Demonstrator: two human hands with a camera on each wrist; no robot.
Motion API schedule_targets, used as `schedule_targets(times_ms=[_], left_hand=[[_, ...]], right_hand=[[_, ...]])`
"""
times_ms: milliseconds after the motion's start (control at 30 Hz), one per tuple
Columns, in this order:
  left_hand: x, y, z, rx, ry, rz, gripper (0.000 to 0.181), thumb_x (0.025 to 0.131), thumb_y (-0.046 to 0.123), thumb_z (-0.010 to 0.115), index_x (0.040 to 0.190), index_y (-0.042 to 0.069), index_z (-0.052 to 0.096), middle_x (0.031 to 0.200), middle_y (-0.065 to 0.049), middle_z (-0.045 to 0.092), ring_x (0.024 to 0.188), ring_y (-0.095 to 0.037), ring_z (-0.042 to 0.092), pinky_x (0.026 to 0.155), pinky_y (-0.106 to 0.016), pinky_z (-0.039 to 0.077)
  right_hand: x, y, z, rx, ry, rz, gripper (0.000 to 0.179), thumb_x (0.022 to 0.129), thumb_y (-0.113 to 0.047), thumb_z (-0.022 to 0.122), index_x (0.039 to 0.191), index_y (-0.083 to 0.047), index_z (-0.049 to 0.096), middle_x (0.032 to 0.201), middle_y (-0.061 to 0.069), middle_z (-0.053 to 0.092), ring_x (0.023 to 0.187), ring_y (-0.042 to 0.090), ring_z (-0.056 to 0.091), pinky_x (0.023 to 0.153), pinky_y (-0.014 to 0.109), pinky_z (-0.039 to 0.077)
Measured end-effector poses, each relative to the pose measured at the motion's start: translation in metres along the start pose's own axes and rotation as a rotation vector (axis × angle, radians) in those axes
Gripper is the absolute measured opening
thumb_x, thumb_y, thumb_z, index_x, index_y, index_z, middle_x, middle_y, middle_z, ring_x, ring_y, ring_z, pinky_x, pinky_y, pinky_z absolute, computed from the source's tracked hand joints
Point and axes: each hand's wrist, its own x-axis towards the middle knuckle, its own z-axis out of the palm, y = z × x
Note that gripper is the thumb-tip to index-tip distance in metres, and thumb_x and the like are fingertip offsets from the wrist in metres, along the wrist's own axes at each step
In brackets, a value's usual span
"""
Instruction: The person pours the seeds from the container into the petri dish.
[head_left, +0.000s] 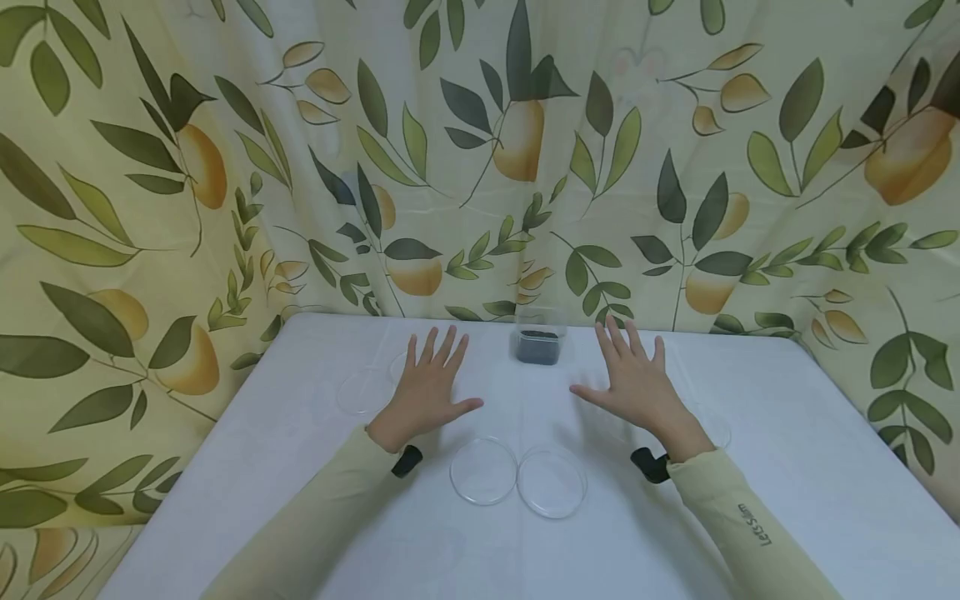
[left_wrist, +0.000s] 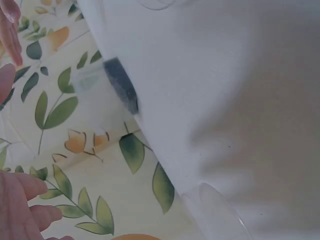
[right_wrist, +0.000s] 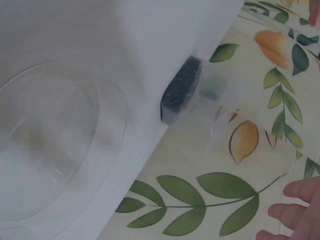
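My left hand [head_left: 427, 387] is held over the white table with its fingers spread, and nothing is in it. To the right, my right hand [head_left: 637, 387] has the same spread pose and is likewise bare. Between and below them, two clear round dishes [head_left: 483, 472] lie side by side, their rims meeting. A small clear container [head_left: 538, 346] with dark contents stands at the table's back, between the fingertips of both hands. In the right wrist view, large clear round dishes [right_wrist: 50, 140] overlap at the left.
Faint clear round dishes [head_left: 363, 392] lie left of the left hand, partly behind it. Another clear dish [head_left: 716, 429] shows beside the right wrist. A leaf-and-fruit patterned curtain [head_left: 480, 167] hangs behind the white table [head_left: 525, 558]. Both wrists wear black bands.
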Motion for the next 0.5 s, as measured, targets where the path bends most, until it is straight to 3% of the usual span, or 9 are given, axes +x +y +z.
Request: schedule_targets(times_ms=[233,500], left_hand=[[-0.006,-0.005,0.004,0.023,-0.026,0.024,0.095,0.084,0.064,0.053,0.152,0.011,0.013,0.159,-0.011,0.009,0.146,-0.035,0.005,0.115,-0.059,0.001],[-0.02,-0.001,0.006,-0.004,-0.099,0.175,0.093,0.085,0.06,0.055,0.152,0.012,0.013,0.159,-0.01,0.008,0.146,-0.034,0.006,0.115,-0.058,0.001]], right_hand=[[0.002,0.004,0.005,-0.02,0.019,-0.025,0.103,0.08,-0.06,0.06,0.149,0.0,0.013,0.157,0.022,0.007,0.144,0.043,0.003,0.105,0.073,0.0],[0.005,0.008,0.011,-0.061,0.059,-0.062,0.102,0.08,-0.06,0.059,0.149,0.001,0.015,0.156,0.022,0.012,0.143,0.042,0.008,0.106,0.072,0.006]])
